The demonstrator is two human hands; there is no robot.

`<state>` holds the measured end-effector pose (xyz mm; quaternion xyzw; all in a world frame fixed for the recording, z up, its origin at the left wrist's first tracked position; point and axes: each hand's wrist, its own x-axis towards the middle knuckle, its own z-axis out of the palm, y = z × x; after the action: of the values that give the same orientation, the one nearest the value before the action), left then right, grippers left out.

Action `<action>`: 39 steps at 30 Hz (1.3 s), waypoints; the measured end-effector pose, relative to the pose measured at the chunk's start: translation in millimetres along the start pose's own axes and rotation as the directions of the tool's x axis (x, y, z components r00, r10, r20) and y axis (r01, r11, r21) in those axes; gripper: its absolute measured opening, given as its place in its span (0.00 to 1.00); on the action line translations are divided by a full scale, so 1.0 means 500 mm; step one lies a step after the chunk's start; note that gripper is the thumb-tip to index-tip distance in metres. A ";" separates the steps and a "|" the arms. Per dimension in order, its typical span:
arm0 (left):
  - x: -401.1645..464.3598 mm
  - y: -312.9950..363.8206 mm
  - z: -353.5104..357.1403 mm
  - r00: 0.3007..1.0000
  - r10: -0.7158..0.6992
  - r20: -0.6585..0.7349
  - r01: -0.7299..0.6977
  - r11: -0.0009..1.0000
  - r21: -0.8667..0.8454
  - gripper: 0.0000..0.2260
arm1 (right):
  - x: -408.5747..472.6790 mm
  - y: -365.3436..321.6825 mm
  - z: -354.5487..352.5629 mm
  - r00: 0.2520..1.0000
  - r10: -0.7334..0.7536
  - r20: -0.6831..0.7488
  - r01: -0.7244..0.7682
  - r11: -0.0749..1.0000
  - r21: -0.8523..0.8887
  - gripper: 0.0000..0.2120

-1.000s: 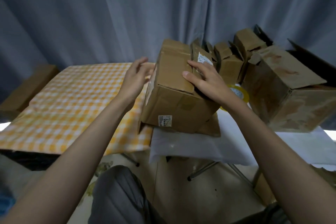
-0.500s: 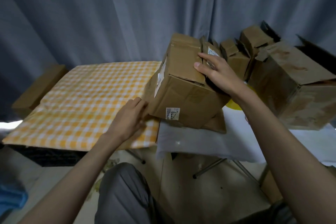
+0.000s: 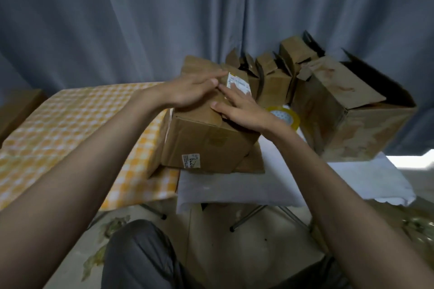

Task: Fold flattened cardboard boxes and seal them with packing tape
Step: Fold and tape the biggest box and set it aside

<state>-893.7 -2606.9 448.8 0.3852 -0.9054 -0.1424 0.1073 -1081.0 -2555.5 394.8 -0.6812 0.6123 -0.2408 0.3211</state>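
Cardboard box (image 3: 206,138) tilted on flat cardboard, straddling seam between checked cloth (image 3: 70,136) and white cloth (image 3: 352,178). Left hand (image 3: 190,92) and right hand (image 3: 244,110) both flat, fingers straight, pressing top flaps down. Tape roll (image 3: 285,116) just behind right wrist. Risks: flaps springing up if pressure eases; box sliding off uneven base. Long axis apparently running away from viewer, labelled end facing near.

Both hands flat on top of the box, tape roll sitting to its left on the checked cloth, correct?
Not quite. Both the left hand and right hand do press flat on the box, but the head view shows the tape roll to its right, behind the right hand, not on the checked cloth.
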 end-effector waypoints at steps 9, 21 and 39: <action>0.016 -0.026 0.042 1.000 -0.020 0.012 0.016 0.965 0.261 0.34 | 0.026 0.250 -0.057 0.914 0.358 -0.190 -0.397 0.885 -0.243 0.27; -0.035 -0.128 0.093 0.989 -0.141 -0.039 0.145 0.980 0.136 0.27 | -0.016 0.276 -0.040 0.854 0.164 -0.494 -0.241 0.966 -0.096 0.25; 0.053 -0.002 0.076 0.898 0.115 -0.426 -0.302 0.864 -0.403 0.31 | -0.055 0.006 -0.066 0.852 -0.225 -0.473 0.162 0.972 -0.171 0.27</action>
<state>-922.8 -2620.2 415.2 0.2671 -0.8432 -0.2605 0.3871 -1110.7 -2533.0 416.6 -0.6750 0.6155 -0.3975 0.0866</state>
